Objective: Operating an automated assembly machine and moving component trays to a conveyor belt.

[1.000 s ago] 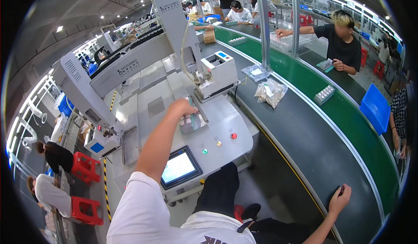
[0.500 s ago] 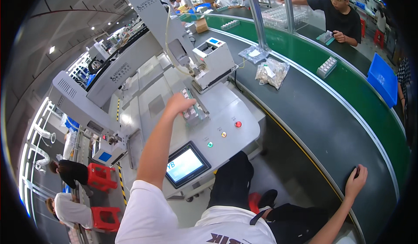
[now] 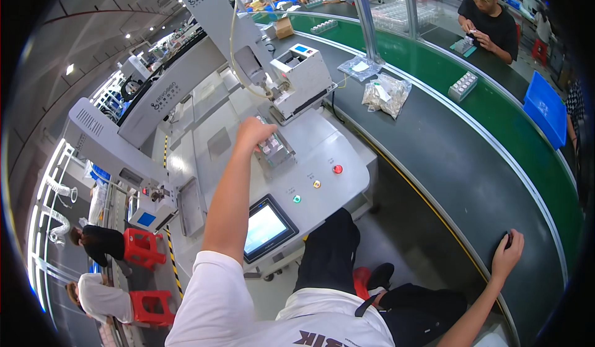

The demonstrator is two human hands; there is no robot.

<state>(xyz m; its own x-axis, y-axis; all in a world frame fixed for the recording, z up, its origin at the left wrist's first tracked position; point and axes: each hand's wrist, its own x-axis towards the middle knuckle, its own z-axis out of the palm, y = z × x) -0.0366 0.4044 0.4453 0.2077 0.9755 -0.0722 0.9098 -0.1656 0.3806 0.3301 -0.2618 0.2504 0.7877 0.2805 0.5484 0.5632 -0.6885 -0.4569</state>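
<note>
On the machine's table, a clear-and-metal fixture (image 3: 277, 155) holds a row of small pale parts. My left hand (image 3: 253, 131) is over its far end, fingers curled down and closed among the parts. What those fingertips pinch is hidden by the hand. Far to the right, my right hand (image 3: 508, 257) rests on the dark bench top, its fingers closed round a small black object (image 3: 508, 240) whose kind I cannot make out. Beyond the fixture stands the white machine head (image 3: 304, 80) with a thin tube. A lit touch screen (image 3: 266, 228) sits near my left forearm.
Green, yellow and red buttons (image 3: 338, 169) line the table's front. Bags of small parts (image 3: 387, 96) lie on the dark bench. A green conveyor (image 3: 496, 114) carries a block of parts (image 3: 463, 86). Across it, a person works beside a blue bin (image 3: 545, 108). Red stools (image 3: 145, 246) stand left.
My left hand has shifted slightly toward the fixture's far end. My right hand stays on the bench. The co-worker's outstretched arm has come back, and both their hands now meet at a part.
</note>
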